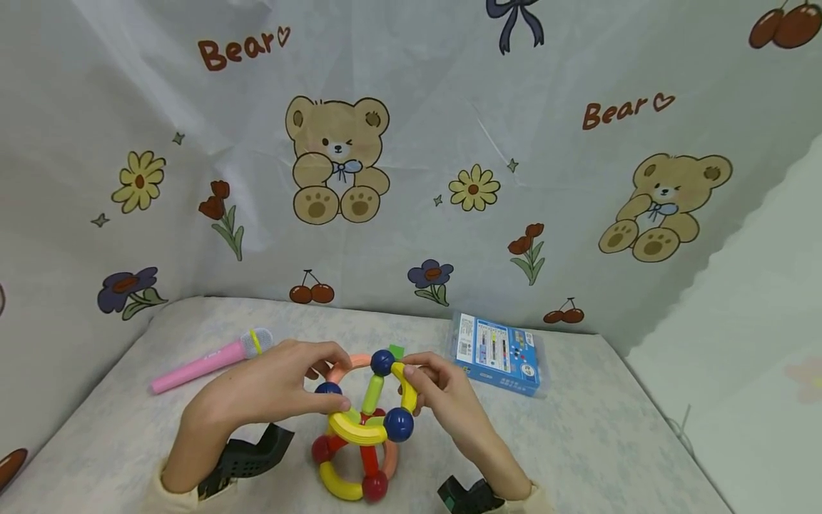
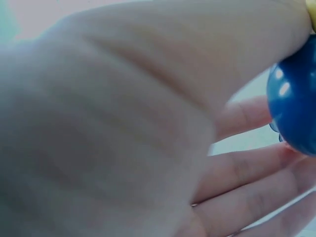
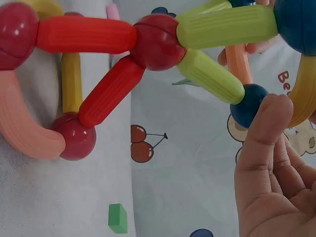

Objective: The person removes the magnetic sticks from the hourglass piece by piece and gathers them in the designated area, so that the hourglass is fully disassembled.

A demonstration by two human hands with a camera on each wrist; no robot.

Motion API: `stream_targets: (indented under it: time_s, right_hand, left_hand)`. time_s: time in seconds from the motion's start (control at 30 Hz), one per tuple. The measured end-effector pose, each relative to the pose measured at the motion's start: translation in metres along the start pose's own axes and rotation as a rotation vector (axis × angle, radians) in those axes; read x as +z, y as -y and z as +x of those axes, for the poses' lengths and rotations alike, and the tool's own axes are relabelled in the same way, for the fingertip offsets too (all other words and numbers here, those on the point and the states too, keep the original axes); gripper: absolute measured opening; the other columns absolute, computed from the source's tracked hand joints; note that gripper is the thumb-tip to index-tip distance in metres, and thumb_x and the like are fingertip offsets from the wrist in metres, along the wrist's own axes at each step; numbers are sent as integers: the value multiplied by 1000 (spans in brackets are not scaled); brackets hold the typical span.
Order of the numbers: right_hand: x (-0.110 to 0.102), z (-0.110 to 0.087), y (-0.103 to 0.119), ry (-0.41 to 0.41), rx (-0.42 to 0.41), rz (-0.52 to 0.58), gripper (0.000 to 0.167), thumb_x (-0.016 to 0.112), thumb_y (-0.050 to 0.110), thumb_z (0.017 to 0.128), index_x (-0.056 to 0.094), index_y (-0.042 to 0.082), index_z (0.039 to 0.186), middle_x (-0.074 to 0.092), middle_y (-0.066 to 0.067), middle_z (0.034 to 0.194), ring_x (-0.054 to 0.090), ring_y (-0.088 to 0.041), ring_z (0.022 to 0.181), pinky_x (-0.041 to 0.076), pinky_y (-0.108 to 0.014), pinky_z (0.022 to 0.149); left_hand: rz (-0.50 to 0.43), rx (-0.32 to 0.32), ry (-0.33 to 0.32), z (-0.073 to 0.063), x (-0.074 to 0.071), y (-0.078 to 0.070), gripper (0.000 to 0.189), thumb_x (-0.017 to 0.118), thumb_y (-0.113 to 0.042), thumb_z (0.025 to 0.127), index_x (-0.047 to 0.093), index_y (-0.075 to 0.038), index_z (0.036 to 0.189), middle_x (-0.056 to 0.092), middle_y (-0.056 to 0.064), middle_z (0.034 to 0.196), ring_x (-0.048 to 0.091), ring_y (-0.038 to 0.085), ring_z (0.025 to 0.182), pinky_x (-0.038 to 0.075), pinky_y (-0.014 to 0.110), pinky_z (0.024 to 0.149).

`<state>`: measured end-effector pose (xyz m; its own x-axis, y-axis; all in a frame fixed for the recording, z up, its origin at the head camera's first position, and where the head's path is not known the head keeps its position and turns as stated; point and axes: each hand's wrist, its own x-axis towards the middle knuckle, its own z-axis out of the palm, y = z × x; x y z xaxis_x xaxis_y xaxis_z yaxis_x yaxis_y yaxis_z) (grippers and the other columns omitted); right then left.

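A ball-and-stick building toy stands on the table, its upper ring of blue balls [image 1: 399, 425] and curved rods above a lower ring with red balls [image 1: 374, 486]. Straight lime-green rods [image 3: 227, 28] and red rods [image 3: 86, 34] meet at a central red ball [image 3: 157, 42]. My left hand [image 1: 282, 382] holds the upper ring's left side, with thumb and fingers about a blue ball [image 2: 294, 98]. At the ring's right, my right hand [image 1: 449, 396] pinches a yellow curved rod [image 1: 407, 389] near another blue ball [image 3: 249, 106]. Some left fingertips are hidden.
Behind the left arm lies a pink toy microphone [image 1: 205, 364]. A blue box [image 1: 497, 353] in clear wrapping lies at the back right. A green block [image 3: 118, 218] sits behind the toy. A bear-printed cloth [image 1: 424, 143] hangs along the table's back edge.
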<state>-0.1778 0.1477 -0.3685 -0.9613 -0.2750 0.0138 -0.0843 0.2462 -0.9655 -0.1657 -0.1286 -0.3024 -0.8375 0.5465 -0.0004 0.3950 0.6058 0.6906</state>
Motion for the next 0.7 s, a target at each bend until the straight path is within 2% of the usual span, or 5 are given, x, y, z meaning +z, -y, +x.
stream_targets:
  time_s: [0.13, 0.3, 0.37, 0.53, 0.7]
  right_hand:
    - [1, 0, 1, -28, 14, 21, 34, 64, 31, 103, 66, 6, 126, 71, -7, 97, 61, -18, 78, 54, -31, 77]
    - [-2, -3, 5, -32, 7, 7, 33, 61, 27, 105, 67, 6, 130, 71, -8, 104, 62, -19, 88, 54, -32, 84]
    - [-4, -4, 7, -27, 0, 1, 33, 60, 25, 105, 67, 7, 131, 70, -8, 105, 61, -18, 87, 54, -31, 82]
    - [-11, -3, 7, -16, -39, -13, 31, 62, 22, 104, 65, 5, 130, 68, -8, 93, 61, -17, 77, 54, -28, 76]
    - [-19, -3, 7, -20, -91, -28, 32, 64, 22, 104, 63, 4, 130, 67, -7, 90, 62, -17, 74, 56, -28, 77]
  left_hand:
    - [-7, -1, 3, 0, 0, 0, 39, 84, -42, 86, 69, -19, 114, 73, 0, 116, 70, 25, 108, 61, 45, 83]
    - [-1, -5, 8, 0, 0, 0, 38, 83, -43, 86, 69, -20, 113, 73, -1, 116, 69, 24, 109, 61, 46, 84]
    - [6, -2, 8, 0, 0, 0, 38, 82, -44, 87, 69, -20, 114, 72, -2, 117, 69, 23, 109, 61, 45, 83]
    - [21, 2, 10, -1, 0, 0, 39, 81, -45, 88, 69, -21, 115, 72, -2, 117, 67, 21, 106, 60, 42, 82]
    - [6, 6, 10, 0, 0, -1, 37, 82, -43, 88, 68, -20, 113, 72, -2, 117, 69, 23, 108, 60, 45, 85]
